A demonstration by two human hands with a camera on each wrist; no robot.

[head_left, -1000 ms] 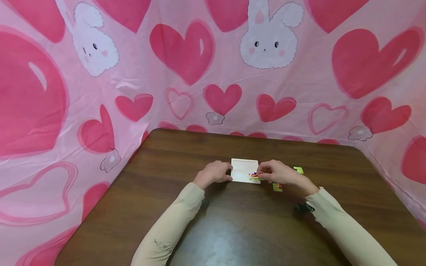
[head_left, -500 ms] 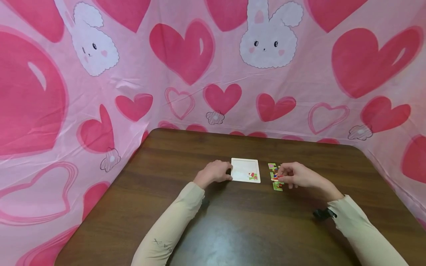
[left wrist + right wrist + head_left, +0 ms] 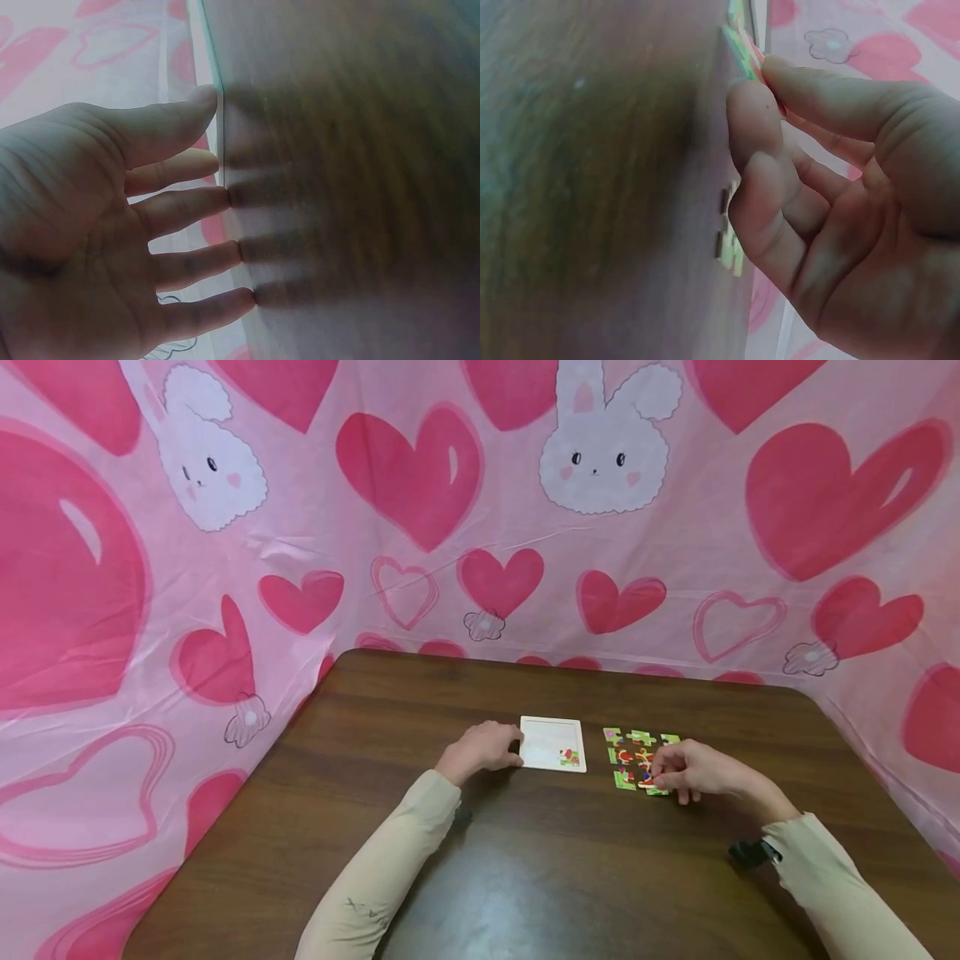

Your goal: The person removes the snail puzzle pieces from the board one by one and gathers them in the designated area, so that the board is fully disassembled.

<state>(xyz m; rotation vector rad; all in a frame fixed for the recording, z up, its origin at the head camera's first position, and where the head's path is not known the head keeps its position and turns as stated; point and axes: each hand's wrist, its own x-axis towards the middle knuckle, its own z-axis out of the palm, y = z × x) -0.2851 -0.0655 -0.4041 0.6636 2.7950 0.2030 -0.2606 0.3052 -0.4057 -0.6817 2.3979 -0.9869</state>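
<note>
In the head view a white puzzle tray [image 3: 548, 737] lies on the brown table. One red and green puzzle piece [image 3: 569, 757] sits in its near right corner. My left hand [image 3: 482, 747] is at the tray's left edge, thumb and fingertips touching there; its fingers look straight in the left wrist view. Right of the tray, several puzzle pieces [image 3: 624, 779] lie in loose rows. Over the near right of them, my right hand [image 3: 693, 770] pinches a puzzle piece [image 3: 744, 51] between thumb and forefinger. The hand hides part of the rows.
The dark wooden table [image 3: 480, 868] extends around the tray and pieces. A pink cloth [image 3: 420, 585] with hearts and rabbits hangs behind the table and along its sides. A black strap [image 3: 750, 853] shows at my right sleeve.
My right hand has moved right, from the tray to the loose pieces, holding a puzzle piece. More of the rows shows now. The left hand and the tray have stayed in place.
</note>
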